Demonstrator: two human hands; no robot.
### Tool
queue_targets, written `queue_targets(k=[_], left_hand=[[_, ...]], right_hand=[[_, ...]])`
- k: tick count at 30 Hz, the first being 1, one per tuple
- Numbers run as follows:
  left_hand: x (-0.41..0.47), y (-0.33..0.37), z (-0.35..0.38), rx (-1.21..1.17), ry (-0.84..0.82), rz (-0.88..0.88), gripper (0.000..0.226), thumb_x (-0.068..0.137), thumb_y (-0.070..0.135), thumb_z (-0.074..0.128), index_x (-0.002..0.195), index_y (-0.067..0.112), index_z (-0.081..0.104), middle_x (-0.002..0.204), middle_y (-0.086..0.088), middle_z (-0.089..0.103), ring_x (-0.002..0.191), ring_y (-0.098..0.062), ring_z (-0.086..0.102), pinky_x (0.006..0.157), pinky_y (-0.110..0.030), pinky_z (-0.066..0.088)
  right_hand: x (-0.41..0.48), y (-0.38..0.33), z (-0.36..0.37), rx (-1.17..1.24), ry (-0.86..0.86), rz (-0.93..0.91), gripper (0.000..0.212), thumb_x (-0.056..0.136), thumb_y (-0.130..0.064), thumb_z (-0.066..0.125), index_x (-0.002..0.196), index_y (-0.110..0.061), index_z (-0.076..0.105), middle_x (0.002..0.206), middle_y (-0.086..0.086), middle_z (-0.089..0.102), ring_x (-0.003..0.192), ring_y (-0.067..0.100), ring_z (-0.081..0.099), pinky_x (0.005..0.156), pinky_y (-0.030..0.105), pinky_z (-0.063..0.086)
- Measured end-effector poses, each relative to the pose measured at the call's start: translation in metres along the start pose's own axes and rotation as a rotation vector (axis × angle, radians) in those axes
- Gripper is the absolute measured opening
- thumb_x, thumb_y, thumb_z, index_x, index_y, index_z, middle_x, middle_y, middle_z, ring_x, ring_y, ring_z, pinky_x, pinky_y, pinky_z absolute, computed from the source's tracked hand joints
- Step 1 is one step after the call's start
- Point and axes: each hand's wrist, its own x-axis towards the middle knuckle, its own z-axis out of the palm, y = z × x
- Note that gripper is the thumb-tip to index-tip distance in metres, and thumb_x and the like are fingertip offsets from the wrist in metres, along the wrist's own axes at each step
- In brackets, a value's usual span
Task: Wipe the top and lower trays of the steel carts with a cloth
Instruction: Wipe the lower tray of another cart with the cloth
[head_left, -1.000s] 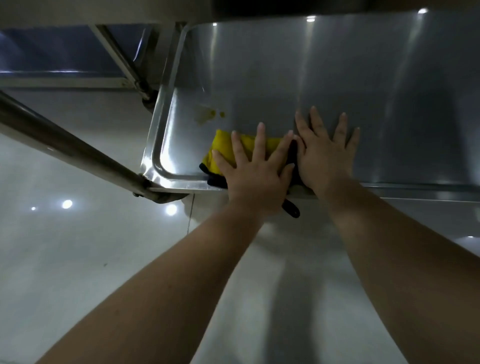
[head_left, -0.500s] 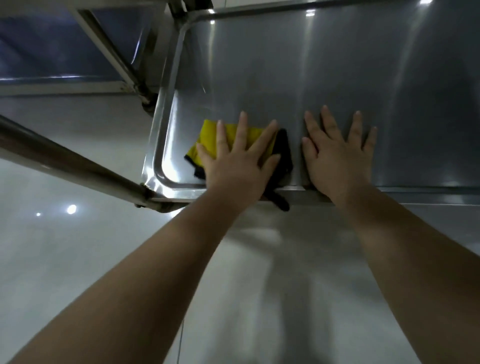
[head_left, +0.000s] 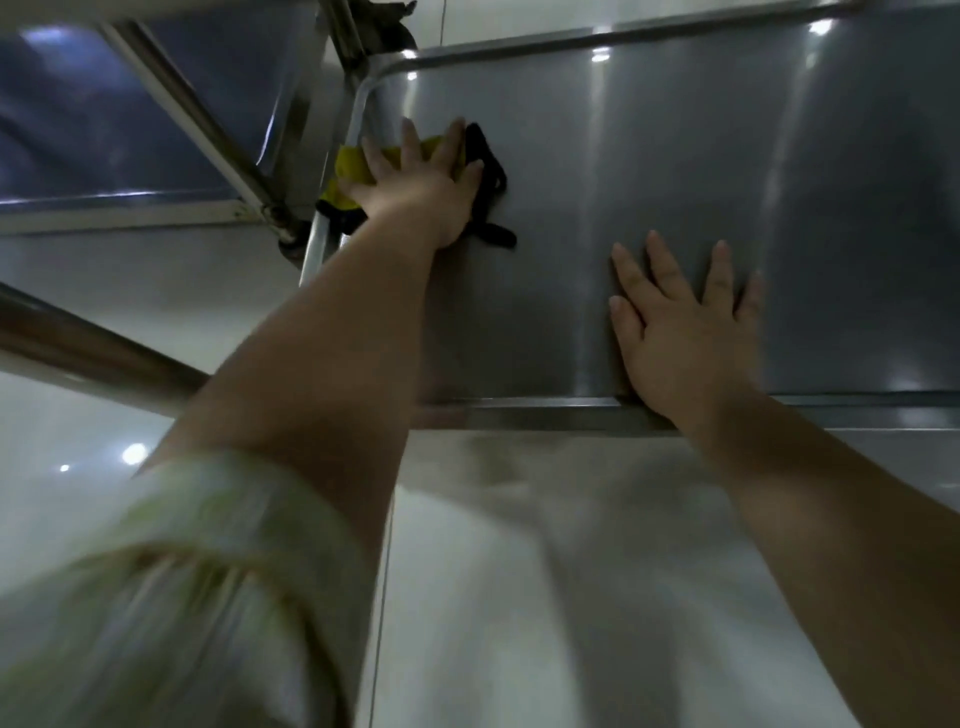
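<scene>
The left hand (head_left: 415, 192) lay flat, fingers spread, pressing the yellow, black-edged cloth (head_left: 347, 167) into the far left corner of the shallow steel cart tray (head_left: 675, 130). The right hand (head_left: 685, 332) rested flat and spread near the front rim, apparently bracing. Recommended: even palm pressure and overlapping strokes, following the raised rim into the corner. Tray contents seen: the cloth.

The cloth (head_left: 349, 165) lies in the tray (head_left: 685, 135), far back on the left, right against the tray's left rim. The left hand (head_left: 422, 193) lies flat on top of the cloth. The right hand (head_left: 681, 332) lies flat on the tray, nearer and to the right, by the front rim, well apart from the cloth. A bar (head_left: 78, 349) runs left of the tray. The floor (head_left: 519, 582) lies below.
</scene>
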Motion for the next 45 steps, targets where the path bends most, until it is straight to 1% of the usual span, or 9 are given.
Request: queue_targets(k=[8,12,17,25,29,32,38,42,45], left_hand=[[-0.177,-0.049,0.047,0.103,0.066,0.018,0.06,0.093,0.069,0.01,0.147,0.058,-0.014,0.165,0.002,-0.014,0.15,-0.039,-0.009,0.11,-0.073,0.008],[-0.098,-0.041,0.028,0.085,0.118,0.026,0.058,0.096,0.069,0.012,0.149,0.057,-0.007,0.166,0.002,-0.01,0.15,-0.041,-0.006,0.108,-0.075,0.005],[-0.003,-0.019,-0.005,0.037,-0.028,0.016,0.058,0.097,0.067,0.018,0.149,0.058,-0.006,0.165,0.005,-0.014,0.15,-0.04,-0.007,0.109,-0.074,0.002],[-0.175,-0.044,0.048,0.078,0.09,0.011,0.059,0.095,0.07,0.013,0.147,0.058,-0.012,0.166,0.003,-0.012,0.15,-0.037,-0.009,0.11,-0.071,0.004],[-0.171,-0.041,0.045,0.081,0.046,-0.018,0.061,0.093,0.073,0.013,0.145,0.06,-0.014,0.165,0.005,-0.014,0.15,-0.038,-0.013,0.11,-0.073,0.004],[-0.164,-0.04,0.042,0.093,0.006,-0.015,0.061,0.094,0.072,0.015,0.145,0.061,-0.016,0.165,0.005,-0.015,0.15,-0.038,-0.014,0.111,-0.074,0.004],[-0.167,-0.034,0.034,0.107,-0.03,-0.039,0.059,0.095,0.07,0.015,0.144,0.06,-0.017,0.165,0.005,-0.017,0.15,-0.036,-0.015,0.111,-0.073,0.005],[-0.169,0.011,0.043,0.087,-0.01,-0.152,0.059,0.098,0.067,0.016,0.146,0.058,-0.015,0.165,0.003,-0.018,0.149,-0.04,-0.012,0.109,-0.075,0.007],[-0.187,0.097,0.059,0.08,-0.003,0.047,0.061,0.098,0.065,0.022,0.149,0.056,-0.011,0.165,0.001,-0.017,0.148,-0.043,-0.013,0.107,-0.075,0.004]], right_hand=[[-0.005,-0.001,0.002,-0.029,0.023,-0.017,0.055,0.101,-0.053,0.006,0.154,-0.044,-0.006,0.164,-0.012,-0.009,0.149,0.041,-0.012,0.117,0.061,-0.007],[-0.008,-0.002,0.003,-0.019,0.024,-0.003,0.055,0.101,-0.052,0.008,0.154,-0.044,-0.004,0.165,-0.013,-0.007,0.149,0.04,-0.011,0.117,0.058,-0.009],[-0.003,-0.001,0.003,-0.01,0.018,0.011,0.055,0.101,-0.053,0.009,0.154,-0.045,-0.001,0.165,-0.013,-0.005,0.149,0.04,-0.011,0.118,0.06,-0.007],[-0.006,-0.004,0.001,0.001,0.011,-0.009,0.055,0.102,-0.051,0.009,0.155,-0.042,-0.001,0.165,-0.01,-0.006,0.148,0.043,-0.011,0.116,0.064,-0.007],[-0.001,-0.001,-0.011,0.052,-0.108,-0.028,0.054,0.103,-0.053,0.01,0.154,-0.044,-0.004,0.164,-0.012,-0.011,0.148,0.042,-0.016,0.116,0.062,-0.009],[0.01,0.023,-0.031,0.064,-0.206,-0.115,0.054,0.102,-0.056,0.013,0.154,-0.046,0.0,0.164,-0.016,-0.006,0.149,0.04,-0.008,0.118,0.059,0.001],[0.02,0.123,-0.031,-0.027,-0.092,-0.131,0.056,0.1,-0.057,0.018,0.154,-0.045,0.007,0.165,-0.012,0.002,0.149,0.041,-0.005,0.119,0.057,0.001],[0.017,0.12,-0.023,-0.049,-0.032,-0.137,0.059,0.099,-0.059,0.015,0.155,-0.044,0.004,0.165,-0.01,0.002,0.149,0.043,-0.005,0.119,0.058,-0.002],[0.018,0.123,-0.023,-0.036,-0.021,-0.139,0.058,0.1,-0.059,0.015,0.155,-0.044,0.003,0.165,-0.009,0.003,0.149,0.041,-0.006,0.119,0.058,-0.002]])
